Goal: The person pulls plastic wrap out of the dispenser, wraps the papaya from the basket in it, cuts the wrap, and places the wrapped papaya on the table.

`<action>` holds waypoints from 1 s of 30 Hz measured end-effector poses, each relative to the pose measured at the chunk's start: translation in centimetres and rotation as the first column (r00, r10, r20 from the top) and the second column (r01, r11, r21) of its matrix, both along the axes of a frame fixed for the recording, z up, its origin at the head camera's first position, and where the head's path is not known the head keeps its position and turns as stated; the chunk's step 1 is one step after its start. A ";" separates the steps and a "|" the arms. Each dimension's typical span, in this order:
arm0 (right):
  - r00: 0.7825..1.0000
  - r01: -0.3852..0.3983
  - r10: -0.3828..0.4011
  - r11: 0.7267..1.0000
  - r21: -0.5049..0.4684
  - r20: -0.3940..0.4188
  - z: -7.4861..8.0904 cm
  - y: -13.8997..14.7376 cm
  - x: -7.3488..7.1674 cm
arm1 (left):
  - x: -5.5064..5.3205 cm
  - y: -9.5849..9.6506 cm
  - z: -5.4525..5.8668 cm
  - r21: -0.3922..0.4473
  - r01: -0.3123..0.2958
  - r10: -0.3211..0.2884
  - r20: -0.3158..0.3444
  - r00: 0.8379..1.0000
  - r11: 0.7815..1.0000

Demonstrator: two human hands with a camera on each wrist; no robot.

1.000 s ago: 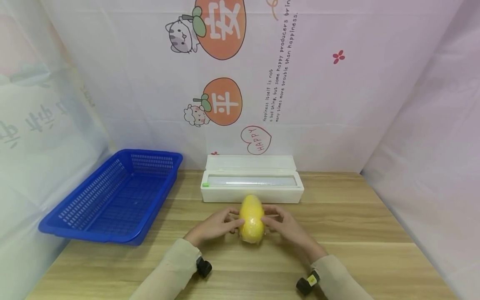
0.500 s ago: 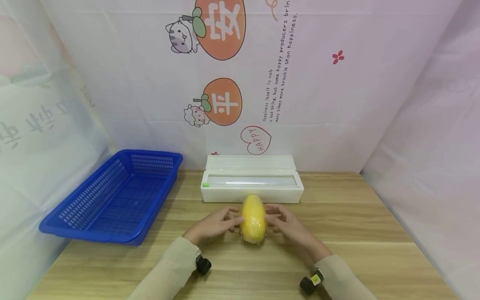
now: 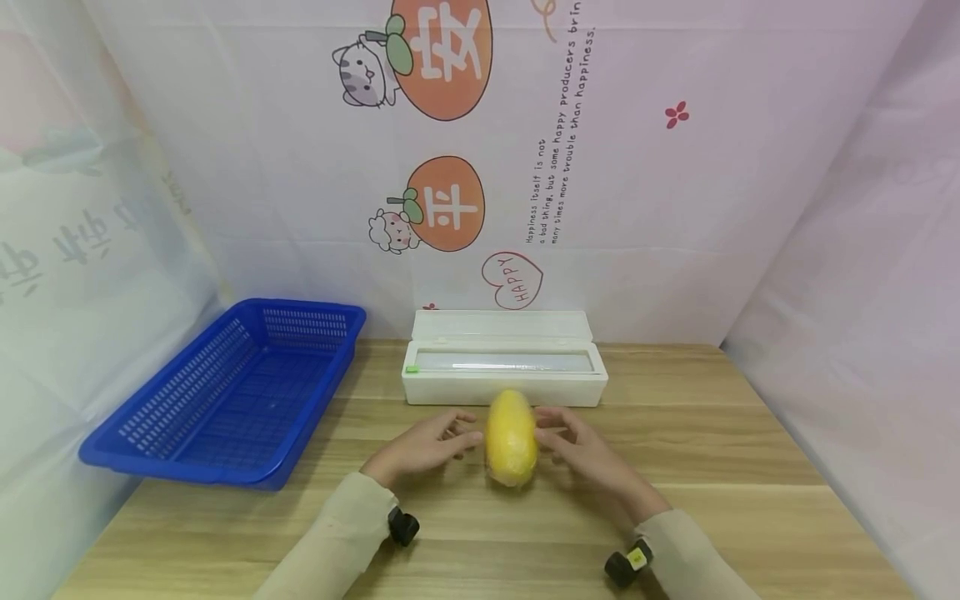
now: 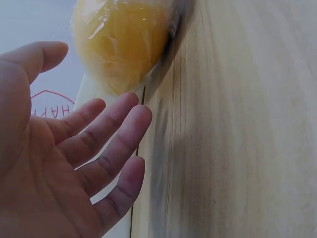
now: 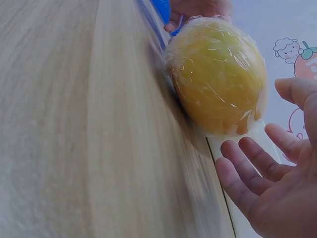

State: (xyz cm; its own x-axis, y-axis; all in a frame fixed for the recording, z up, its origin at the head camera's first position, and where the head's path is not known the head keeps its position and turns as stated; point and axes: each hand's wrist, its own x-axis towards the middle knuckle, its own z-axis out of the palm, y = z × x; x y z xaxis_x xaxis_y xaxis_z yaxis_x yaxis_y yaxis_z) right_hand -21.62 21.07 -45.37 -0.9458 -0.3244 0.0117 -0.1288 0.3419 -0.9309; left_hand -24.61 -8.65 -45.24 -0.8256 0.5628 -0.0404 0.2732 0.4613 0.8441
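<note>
A yellow oval fruit (image 3: 512,437), wrapped in clear cling film, lies lengthwise on the wooden table in front of a white box; its exact kind is unclear. The film looks wrinkled and glossy in the right wrist view, where the fruit (image 5: 220,74) fills the upper middle. My left hand (image 3: 423,447) is just left of the fruit, fingers relaxed and apart from it. In the left wrist view a gap shows between these fingertips and the fruit (image 4: 121,42). On the other side, my right hand (image 3: 588,458) has loosely bent fingers very near the fruit, holding nothing.
Behind the fruit stands the white cling film dispenser (image 3: 502,390), lid raised, with a green slider (image 3: 411,369) at its left end. A blue plastic basket (image 3: 273,479) is on the left of the table (image 3: 510,558). Printed white cloth (image 3: 637,208) encloses the back and sides.
Both hands have let go of the fruit, the left drawing back leftward and the right shifting slightly right. The fruit has shifted a little to the right.
</note>
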 end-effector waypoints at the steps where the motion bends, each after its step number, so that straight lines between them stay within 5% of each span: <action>1: 1.000 -0.002 0.002 1.000 0.001 0.001 0.0 0.0 0.0 | 0.0 0.0 0.0 -0.002 0.000 0.000 0.000 1.000 1.000; 15: 1.000 -0.027 0.027 0.999 -0.025 0.012 -0.1 0.4 -0.1 | 0.2 0.0 0.0 -0.015 0.028 -0.028 -0.030 0.999 1.000; 22: 0.995 -0.065 0.068 0.997 -0.052 0.070 -0.8 0.3 -0.3 | 0.4 0.6 -0.2 0.022 0.075 -0.075 0.015 0.997 0.997; 30: 0.994 -0.072 0.078 0.994 -0.081 0.077 -0.8 -0.3 -0.3 | 0.4 0.4 -0.5 0.027 0.041 -0.042 0.042 0.998 0.999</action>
